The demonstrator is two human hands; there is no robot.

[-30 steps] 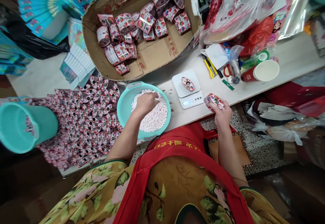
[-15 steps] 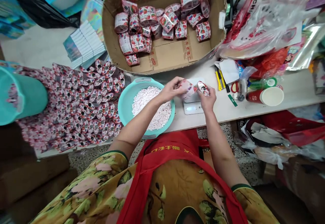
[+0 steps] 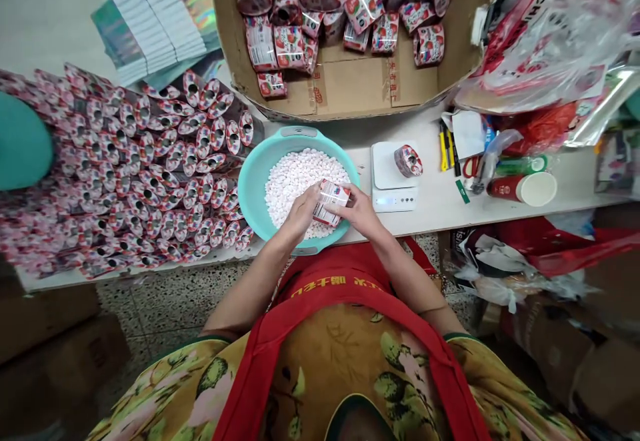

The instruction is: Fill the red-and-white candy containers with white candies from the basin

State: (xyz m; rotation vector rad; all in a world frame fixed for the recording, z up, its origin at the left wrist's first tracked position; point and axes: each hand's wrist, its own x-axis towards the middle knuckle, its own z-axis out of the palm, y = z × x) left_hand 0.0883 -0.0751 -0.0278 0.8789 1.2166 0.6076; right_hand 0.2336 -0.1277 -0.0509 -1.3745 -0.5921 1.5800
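Over the turquoise basin [image 3: 249, 188], my right hand [image 3: 363, 213] pinches a small strawberry-printed packet [image 3: 334, 194], thumb across its near face. My left hand [image 3: 300, 213] is closed at the packet's left side, its fingertips partly hidden behind it. Small white candy-like pieces [image 3: 290, 174] fill much of the basin below. To the right, a white digital scale [image 3: 387, 168] bears another printed packet [image 3: 409, 160], which neither hand touches.
Behind the basin stands a cardboard box [image 3: 350, 84] with several filled packets. Rows of printed sleeves [image 3: 165, 174] cover the table's left side, by a turquoise bucket [image 3: 23, 141]. Right of the scale lie cutters [image 3: 445, 148], a paper cup [image 3: 537, 189] and plastic bags [image 3: 540, 54].
Both hands have moved left from the scale to over the basin. The packet that was in my right hand now stands on the scale; the other is held above the basin. The view has shifted.
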